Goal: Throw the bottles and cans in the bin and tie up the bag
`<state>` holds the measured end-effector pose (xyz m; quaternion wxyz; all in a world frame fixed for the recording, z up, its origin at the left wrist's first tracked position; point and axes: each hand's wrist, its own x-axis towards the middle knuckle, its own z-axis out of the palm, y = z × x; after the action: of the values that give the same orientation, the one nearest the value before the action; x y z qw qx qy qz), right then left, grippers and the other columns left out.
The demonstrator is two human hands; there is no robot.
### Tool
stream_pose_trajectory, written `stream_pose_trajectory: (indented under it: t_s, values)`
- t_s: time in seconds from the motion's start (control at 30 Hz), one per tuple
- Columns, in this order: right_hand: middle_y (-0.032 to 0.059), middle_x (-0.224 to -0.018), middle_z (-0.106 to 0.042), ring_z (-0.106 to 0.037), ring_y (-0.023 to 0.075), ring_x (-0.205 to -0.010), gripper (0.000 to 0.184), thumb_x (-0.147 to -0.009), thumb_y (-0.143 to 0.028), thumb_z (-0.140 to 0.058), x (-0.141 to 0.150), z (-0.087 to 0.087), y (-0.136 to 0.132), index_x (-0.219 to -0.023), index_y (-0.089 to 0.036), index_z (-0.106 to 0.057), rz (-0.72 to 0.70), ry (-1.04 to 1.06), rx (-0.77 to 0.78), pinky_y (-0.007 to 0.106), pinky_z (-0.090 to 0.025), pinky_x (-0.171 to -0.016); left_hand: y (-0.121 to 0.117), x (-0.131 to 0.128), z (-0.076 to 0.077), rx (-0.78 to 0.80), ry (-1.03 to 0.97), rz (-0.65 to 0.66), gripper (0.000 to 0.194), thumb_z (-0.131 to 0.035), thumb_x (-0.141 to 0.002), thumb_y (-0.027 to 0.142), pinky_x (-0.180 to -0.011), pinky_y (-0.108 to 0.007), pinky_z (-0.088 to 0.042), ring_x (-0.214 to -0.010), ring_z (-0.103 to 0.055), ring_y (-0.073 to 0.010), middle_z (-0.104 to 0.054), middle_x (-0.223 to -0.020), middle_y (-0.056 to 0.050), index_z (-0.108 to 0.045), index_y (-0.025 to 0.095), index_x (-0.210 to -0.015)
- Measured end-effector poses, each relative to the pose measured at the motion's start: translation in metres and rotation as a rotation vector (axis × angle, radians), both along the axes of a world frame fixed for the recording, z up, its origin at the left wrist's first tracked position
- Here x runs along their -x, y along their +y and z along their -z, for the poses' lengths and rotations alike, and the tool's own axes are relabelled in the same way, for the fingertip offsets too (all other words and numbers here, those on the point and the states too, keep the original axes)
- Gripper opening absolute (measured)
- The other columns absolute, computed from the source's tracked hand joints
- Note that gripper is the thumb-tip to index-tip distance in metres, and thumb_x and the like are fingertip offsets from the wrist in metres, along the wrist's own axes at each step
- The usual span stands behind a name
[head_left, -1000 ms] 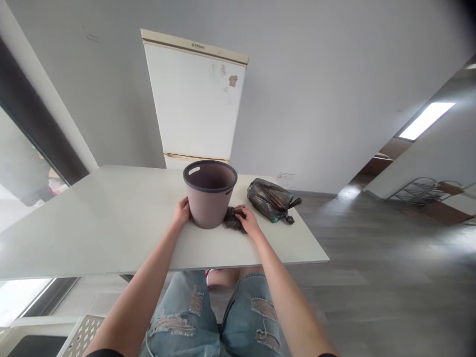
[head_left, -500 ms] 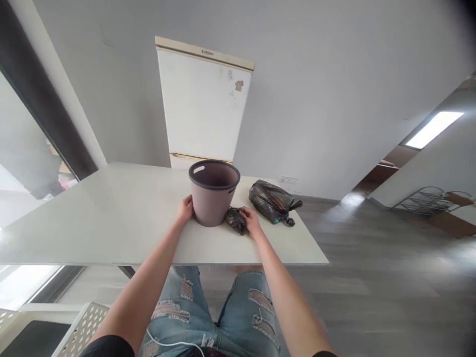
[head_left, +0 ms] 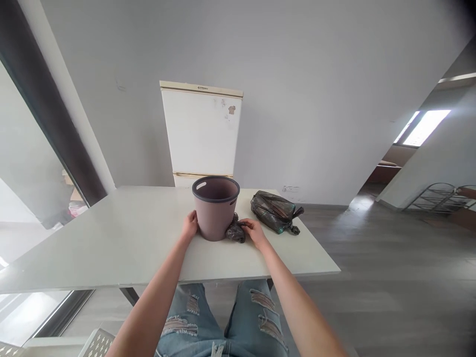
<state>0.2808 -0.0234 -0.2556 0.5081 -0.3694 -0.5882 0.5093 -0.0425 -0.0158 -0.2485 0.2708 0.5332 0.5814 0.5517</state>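
Small black plastic bag (head_left: 235, 233), right up against the near-right foot of the mauve wastebasket (head_left: 211, 220), down on the white table (head_left: 148, 243)! And look at the line here: the bag lies just left of the right hand (head_left: 254, 233), snug between those fingers and the basket wall. Its longer axis seems to run near to far, a crumpled tuft at the far end. Right hand is clearly the nearer one, thumb and fingers apparently pinching the bag's right edge. Across on the other side, the left hand (head_left: 190, 225) is against the basket's left wall; fingertips partly hidden, so whether it grips or just rests, I cannot tell. Now the count: one wastebasket, upright, two handle slots; two black bags, the larger knotted bag (head_left: 273, 212) lying farther right; one table; one refrigerator (head_left: 203, 131) beyond.
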Motion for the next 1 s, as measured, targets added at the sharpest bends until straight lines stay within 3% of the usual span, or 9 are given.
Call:
stream_pose_trajectory:
  t_s: [0.23, 0.43, 0.53, 0.67, 0.77, 0.93, 1.0]
  values:
    - [0.0029, -0.084, -0.071, -0.063, 0.0216, -0.081, 0.034, -0.078, -0.053, -0.082, -0.002, 0.001, 0.002, -0.087, -0.022, -0.073, 0.014, 0.056, 0.005, 0.034, -0.047, -0.077, 0.008, 0.005, 0.008, -0.012, 0.01, 0.007, 0.028, -0.049, -0.09, 0.037, -0.094, -0.04, -0.051, -0.1, -0.066, -0.0268, -0.077, -0.101, -0.008, -0.069, 0.021, -0.101]
    - [0.002, -0.079, -0.066, -0.059, 0.0213, -0.077, 0.041, -0.08, -0.061, -0.081, -0.001, -0.005, -0.004, -0.086, -0.022, -0.07, 0.025, 0.073, -0.019, 0.034, -0.045, -0.074, 0.003, 0.002, 0.0, -0.004, 0.049, -0.03, 0.024, -0.049, -0.091, 0.038, -0.083, -0.036, -0.051, -0.086, -0.064, -0.0234, -0.072, -0.085, -0.005, -0.065, 0.021, -0.094]
    - [0.003, -0.082, -0.064, -0.058, 0.0227, -0.083, 0.039, -0.08, -0.059, -0.081, -0.001, -0.01, -0.007, -0.079, -0.021, -0.07, 0.056, 0.057, -0.077, 0.035, -0.045, -0.08, -0.004, -0.003, -0.006, -0.017, 0.07, -0.077, 0.018, -0.052, -0.09, 0.037, -0.075, -0.032, -0.049, -0.078, -0.061, -0.021, -0.066, -0.075, -0.002, -0.062, 0.022, -0.088]
    - [0.0055, -0.105, -0.065, -0.057, 0.0257, -0.105, 0.035, -0.08, -0.055, -0.081, -0.002, -0.015, -0.009, -0.079, -0.022, -0.071, 0.126, 0.057, -0.169, 0.035, -0.043, -0.095, -0.012, -0.006, -0.015, -0.055, 0.089, -0.167, 0.012, -0.051, -0.089, 0.03, -0.07, -0.03, -0.045, -0.072, -0.057, -0.0193, -0.059, -0.071, 0.0, -0.06, 0.022, -0.085]
    - [0.0049, -0.103, -0.065, -0.056, 0.0246, -0.102, 0.035, -0.085, -0.057, -0.077, -0.003, -0.015, -0.009, -0.083, -0.022, -0.07, 0.174, 0.075, -0.171, 0.033, -0.042, -0.091, -0.018, -0.001, -0.025, -0.116, 0.107, -0.268, 0.014, -0.045, -0.09, 0.022, -0.072, -0.031, -0.043, -0.077, -0.057, -0.0202, -0.061, -0.078, -0.003, -0.059, 0.022, -0.086]
    - [0.0004, -0.076, -0.057, -0.051, 0.0199, -0.078, 0.048, -0.085, -0.066, -0.076, -0.005, -0.011, -0.011, -0.074, -0.022, -0.061, 0.154, 0.135, -0.079, 0.031, -0.042, -0.075, -0.052, 0.001, -0.037, -0.319, 0.142, -0.482, 0.021, -0.036, -0.097, 0.02, -0.078, -0.033, -0.042, -0.088, -0.057, -0.0211, -0.063, -0.094, -0.007, -0.056, 0.022, -0.092]
    - [0.0016, -0.076, -0.06, -0.054, 0.0197, -0.075, 0.05, -0.085, -0.069, -0.075, -0.003, -0.011, -0.012, -0.077, -0.022, -0.064, 0.069, 0.16, -0.034, 0.032, -0.045, -0.072, -0.077, -0.012, -0.032, -0.443, 0.184, -0.466, 0.022, -0.037, -0.1, 0.024, -0.074, -0.032, -0.043, -0.079, -0.057, -0.0193, -0.063, -0.087, -0.005, -0.058, 0.022, -0.091]
